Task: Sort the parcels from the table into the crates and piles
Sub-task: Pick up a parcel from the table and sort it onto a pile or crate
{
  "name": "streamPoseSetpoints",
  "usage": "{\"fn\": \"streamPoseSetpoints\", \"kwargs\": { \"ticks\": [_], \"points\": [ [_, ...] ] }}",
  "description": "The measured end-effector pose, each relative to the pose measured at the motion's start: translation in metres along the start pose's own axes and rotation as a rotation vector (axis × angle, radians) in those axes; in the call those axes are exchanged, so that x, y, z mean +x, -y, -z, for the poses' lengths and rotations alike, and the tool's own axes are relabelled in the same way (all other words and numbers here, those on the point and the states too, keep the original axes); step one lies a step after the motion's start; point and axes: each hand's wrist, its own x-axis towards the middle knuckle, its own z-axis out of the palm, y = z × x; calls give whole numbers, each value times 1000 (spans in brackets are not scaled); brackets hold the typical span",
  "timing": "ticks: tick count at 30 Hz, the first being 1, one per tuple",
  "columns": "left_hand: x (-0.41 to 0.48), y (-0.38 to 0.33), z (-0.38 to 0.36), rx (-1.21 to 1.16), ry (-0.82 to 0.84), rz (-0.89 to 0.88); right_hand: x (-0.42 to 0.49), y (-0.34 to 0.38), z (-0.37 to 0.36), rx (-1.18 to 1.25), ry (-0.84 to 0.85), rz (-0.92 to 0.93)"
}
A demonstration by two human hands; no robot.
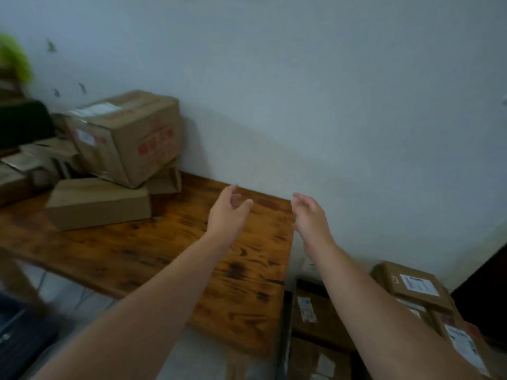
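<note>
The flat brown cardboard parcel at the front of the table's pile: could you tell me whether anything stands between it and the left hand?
Nothing visible does: only bare wooden table top separates the open left hand from the flat brown cardboard parcel to its left.

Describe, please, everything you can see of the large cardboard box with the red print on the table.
The large box is brown corrugated cardboard and closed. It has blurred red print on its front face, a white label on top and another on its left side. It sits tilted on top of the pile at the far left of the table. It leans on a flat box and a smaller carton beneath it, close to the wall.
</note>
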Motion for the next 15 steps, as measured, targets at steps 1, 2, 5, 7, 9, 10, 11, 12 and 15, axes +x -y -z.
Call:
{"fn": "streamPoseSetpoints", "kwargs": {
  "ticks": [1, 2, 5, 7, 9, 10, 11, 12, 15],
  "points": [
    [10, 4, 26, -1, -20, -1, 1, 8, -26, 13, 27, 11],
    [19, 8, 52, -2, -38, -6, 2, 15, -52, 27, 46, 16],
    [52, 18, 123, 21, -80, -24, 3, 36, -124, 79, 94, 7],
    [77, 24, 171, 45, -120, -42, 4, 48, -172, 119, 123, -14],
    [100, 32, 214, 75, -146, -53, 4, 59, -215, 130, 143, -29],
    [111, 36, 235, 80, -161, -55, 5, 64, -237, 136, 147, -34],
    [123, 41, 255, 89, -180, -51, 7, 66, -257, 146, 148, -46],
    [133, 45, 270, 94, -206, -38, 8, 68, -272, 154, 152, -62],
    [165, 61, 314, 58, -281, 41, 17, 69, -320, 122, 189, -109]
  ]
}}
